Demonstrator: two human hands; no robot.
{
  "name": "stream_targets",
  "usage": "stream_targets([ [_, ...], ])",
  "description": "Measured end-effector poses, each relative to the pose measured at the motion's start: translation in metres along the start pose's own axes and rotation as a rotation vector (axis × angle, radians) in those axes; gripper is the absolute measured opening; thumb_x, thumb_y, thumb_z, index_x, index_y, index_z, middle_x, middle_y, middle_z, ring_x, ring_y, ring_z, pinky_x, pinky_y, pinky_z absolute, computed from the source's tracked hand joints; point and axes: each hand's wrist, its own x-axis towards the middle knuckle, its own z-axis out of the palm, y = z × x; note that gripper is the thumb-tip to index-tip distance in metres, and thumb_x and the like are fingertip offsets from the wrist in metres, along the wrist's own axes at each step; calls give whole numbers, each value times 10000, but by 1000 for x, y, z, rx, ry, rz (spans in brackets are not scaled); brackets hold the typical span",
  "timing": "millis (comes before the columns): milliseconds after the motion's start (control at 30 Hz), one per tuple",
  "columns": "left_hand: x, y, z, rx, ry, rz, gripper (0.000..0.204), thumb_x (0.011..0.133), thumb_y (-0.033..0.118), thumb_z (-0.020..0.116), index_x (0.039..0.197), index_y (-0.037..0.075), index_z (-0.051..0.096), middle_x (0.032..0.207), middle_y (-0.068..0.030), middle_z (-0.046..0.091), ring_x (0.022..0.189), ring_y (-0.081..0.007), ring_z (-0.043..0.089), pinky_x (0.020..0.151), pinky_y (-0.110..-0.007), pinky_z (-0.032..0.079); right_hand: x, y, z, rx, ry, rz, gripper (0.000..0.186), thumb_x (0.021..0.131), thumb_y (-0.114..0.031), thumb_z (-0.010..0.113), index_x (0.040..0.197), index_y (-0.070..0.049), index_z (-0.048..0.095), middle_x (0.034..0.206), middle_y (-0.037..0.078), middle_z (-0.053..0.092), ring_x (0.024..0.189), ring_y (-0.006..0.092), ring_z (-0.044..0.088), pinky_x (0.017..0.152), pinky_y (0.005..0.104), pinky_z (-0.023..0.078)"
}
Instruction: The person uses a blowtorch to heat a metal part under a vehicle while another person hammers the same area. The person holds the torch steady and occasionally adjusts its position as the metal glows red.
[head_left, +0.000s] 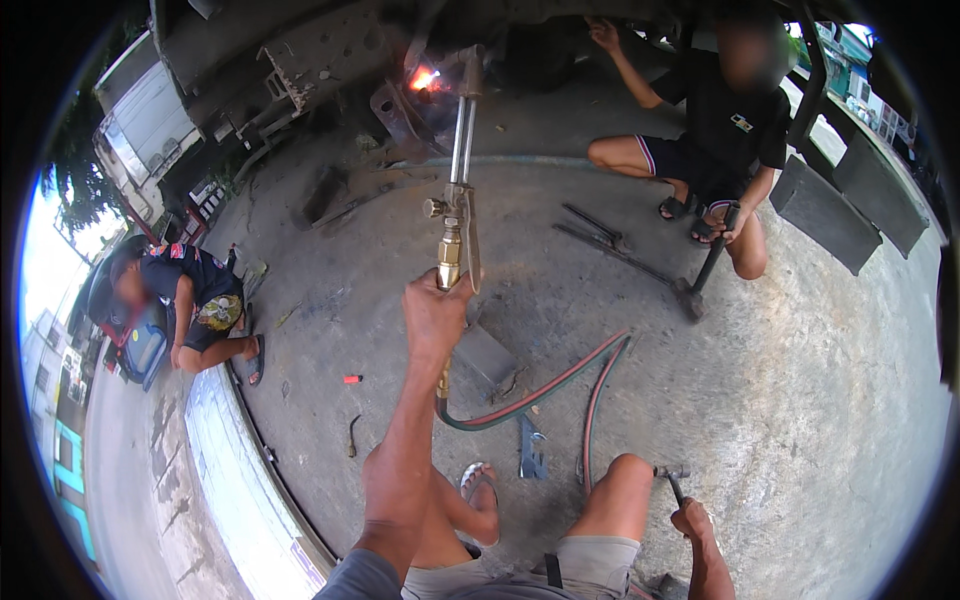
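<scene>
Our left hand (437, 312) is wrapped round the torch (459, 205) | right hand (692, 519) grips a hammer (673, 471), well apart | glowing metal (424, 78) ahead of left hand: we'd say heating's underway, hammer's not on it yet, can't tell how much is left

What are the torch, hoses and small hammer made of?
The torch looks metal: brassy, shiny fittings and silvery tubes. Its hoses, reddish and green, seem rubber, bending smoothly. The small hammer has a grey, dull head, probably steel; its handle's material is unclear.
</scene>
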Motion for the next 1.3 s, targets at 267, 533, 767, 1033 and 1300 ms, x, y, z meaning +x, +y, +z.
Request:
stream_targets([
  [267, 1, 8, 1, -23, 16, -24, 320, 893, 217, 827, 758, -15, 652, 636, 5, 544, 632, -85, 451, 561, -323, 407, -9, -8, -6, 32, 1, 15, 392, 876, -61, 513, 1186, 108, 683, 969, 293, 751, 793, 374, 774, 617, 449, 616],
  [533, -4, 4, 1, -101, -3, -32, 325, 912, 227, 826, 748, 14, 644, 615, 27, 519, 578, -63, 430, 508, -299, 364, 4, 7, 7, 75, 27, 5, 349, 867, -49, 508, 1126, 101, 687, 921, 284, 744, 724, 363, 763, 573, 441, 606],
  [767, -31, 13, -14, -96, -90, -107, 341, 927, 250, 816, 736, 38, 629, 574, 35, 506, 489, -59, 424, 452, -297, 328, 2, 22, 48, 211, 130, 15, 408, 913, -110, 481, 1255, 55, 633, 979, 310, 735, 774, 396, 766, 633, 467, 619],
  [1033, -9, 12, -30, 59, -78, 1, 353, 921, 244, 808, 725, 10, 631, 614, 44, 494, 610, -65, 405, 524, -306, 360, 45, 54, 101, 370, 414, -79, 344, 1001, -192, 524, 1249, 21, 629, 765, 147, 673, 608, 290, 678, 447, 409, 482],
  [1300, 3, -6, -33, -41, -70, -27, 374, 921, 265, 829, 710, 51, 605, 560, 25, 496, 480, -70, 434, 440, -291, 356, -52, -54, 28, 953, 297, -218, 323, 1054, -318, 626, 1199, -30, 600, 612, -29, 447, 433, 79, 406, 375, 284, 333],
])
